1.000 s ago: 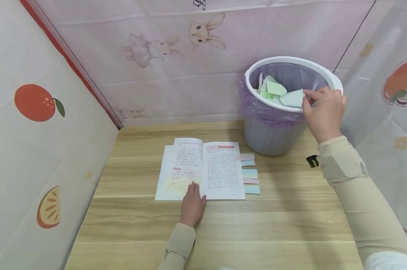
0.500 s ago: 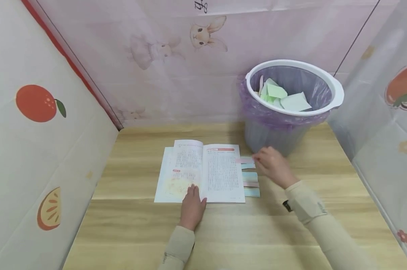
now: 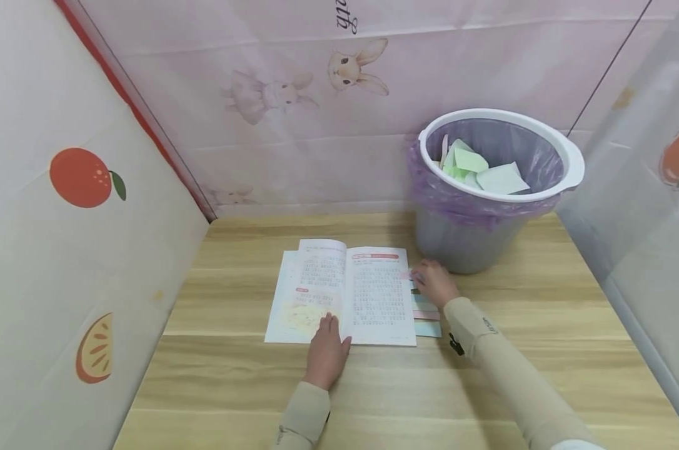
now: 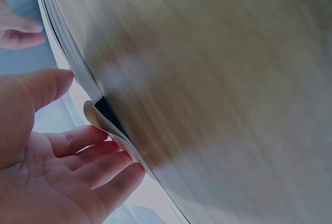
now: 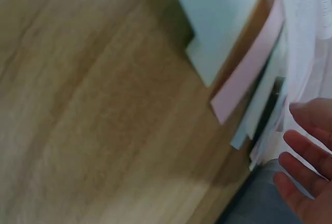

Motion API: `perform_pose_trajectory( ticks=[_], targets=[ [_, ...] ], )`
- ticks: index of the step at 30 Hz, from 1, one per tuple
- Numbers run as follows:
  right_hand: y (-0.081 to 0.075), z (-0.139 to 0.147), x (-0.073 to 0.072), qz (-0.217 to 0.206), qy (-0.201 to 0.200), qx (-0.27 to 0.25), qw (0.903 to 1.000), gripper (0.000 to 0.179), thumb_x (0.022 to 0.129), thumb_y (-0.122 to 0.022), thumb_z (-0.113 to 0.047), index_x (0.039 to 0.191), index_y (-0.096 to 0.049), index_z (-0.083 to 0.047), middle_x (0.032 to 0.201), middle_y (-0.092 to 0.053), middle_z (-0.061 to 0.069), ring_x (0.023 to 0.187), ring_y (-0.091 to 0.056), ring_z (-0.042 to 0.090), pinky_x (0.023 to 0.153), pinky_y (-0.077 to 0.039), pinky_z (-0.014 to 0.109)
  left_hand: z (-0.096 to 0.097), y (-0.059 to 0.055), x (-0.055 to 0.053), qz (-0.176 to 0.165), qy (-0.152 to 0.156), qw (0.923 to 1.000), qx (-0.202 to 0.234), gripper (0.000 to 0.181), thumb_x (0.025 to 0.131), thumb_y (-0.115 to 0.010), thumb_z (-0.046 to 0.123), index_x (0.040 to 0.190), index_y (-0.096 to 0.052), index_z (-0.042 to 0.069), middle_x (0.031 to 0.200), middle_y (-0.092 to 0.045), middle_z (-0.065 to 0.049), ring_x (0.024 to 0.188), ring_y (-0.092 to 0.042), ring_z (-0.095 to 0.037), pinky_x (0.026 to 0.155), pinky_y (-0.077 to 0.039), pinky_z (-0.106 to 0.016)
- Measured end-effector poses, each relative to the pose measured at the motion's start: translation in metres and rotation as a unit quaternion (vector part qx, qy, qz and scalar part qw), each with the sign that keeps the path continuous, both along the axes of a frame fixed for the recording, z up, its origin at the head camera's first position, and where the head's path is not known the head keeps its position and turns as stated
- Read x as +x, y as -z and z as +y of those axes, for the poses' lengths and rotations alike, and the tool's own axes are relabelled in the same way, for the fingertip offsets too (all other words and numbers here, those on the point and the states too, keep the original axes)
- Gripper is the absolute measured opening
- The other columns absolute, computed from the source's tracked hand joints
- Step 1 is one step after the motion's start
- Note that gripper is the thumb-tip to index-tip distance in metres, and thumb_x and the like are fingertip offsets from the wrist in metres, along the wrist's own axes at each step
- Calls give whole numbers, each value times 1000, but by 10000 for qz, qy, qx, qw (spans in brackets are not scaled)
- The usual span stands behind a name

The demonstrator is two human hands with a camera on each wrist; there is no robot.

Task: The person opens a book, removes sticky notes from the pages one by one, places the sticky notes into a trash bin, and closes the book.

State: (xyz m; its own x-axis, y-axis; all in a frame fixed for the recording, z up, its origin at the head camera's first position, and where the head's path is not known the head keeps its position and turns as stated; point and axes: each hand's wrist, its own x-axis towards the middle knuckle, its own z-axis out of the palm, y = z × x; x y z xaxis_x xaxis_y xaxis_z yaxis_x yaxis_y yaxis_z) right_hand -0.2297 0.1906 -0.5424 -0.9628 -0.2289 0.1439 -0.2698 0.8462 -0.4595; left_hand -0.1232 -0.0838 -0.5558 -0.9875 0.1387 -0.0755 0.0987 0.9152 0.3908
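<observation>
One wooden counter (image 3: 227, 381) spreads beneath your hands, its side edges well out from both. Just beyond your right hand (image 3: 436, 284) stands the bin (image 3: 466, 240). Your left hand (image 3: 326, 355) rests, fingers extended, on the open book (image 3: 377, 297). Paper strips (image 3: 427, 329) jut out beside your right hand; only its wrist view shows the fingers parted, holding nothing. Whether they touch is unclear.

The open book (image 3: 380, 300) shows white pages with dark print, red heading bars and a yellowish picture. Its protruding tabs (image 3: 427, 329) are pale blue and pink. The grey bin (image 3: 452, 244) has a white rim (image 3: 574, 165), a translucent purple liner (image 3: 441, 199) and light-green papers (image 3: 502, 179). Beige sleeves (image 3: 514, 381), wood-grained tan desk (image 3: 221, 375), pink rabbit-printed backdrop (image 3: 294, 162).
</observation>
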Motion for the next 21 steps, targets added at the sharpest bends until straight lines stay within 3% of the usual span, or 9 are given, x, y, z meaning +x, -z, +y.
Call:
perform_pose_trajectory(
  ticks=[3, 10, 21],
  targets=[
    [6, 1, -1, 4, 1, 118, 9999, 16, 81, -74, -3, 97, -71, 0, 101, -66, 16, 94, -60, 33, 83, -52, 47, 1, 1, 1, 88, 25, 9999, -44, 59, 95, -61, 27, 136, -44, -11, 144, -40, -28, 134, -39, -40, 107, -38, -49],
    [17, 4, -1, 467, 17, 226, 9987, 14, 84, -73, -6, 97, -71, -2, 98, -68, 13, 93, -60, 32, 82, -51, 49, -1, 3, 1, 174, 12, 9998, -21, 58, 93, -63, 24, 135, -44, -12, 143, -41, -28, 133, -39, -41, 106, -38, -50],
    [13, 4, -4, 460, 5, 228, 9987, 7, 89, -67, -5, 93, -73, -3, 96, -70, 11, 89, -63, 30, 81, -53, 43, 1, 0, 2, -41, -88, 9999, 80, 59, 95, -61, 26, 137, -43, -11, 146, -38, -27, 136, -36, -39, 109, -35, -49]
  ],
)
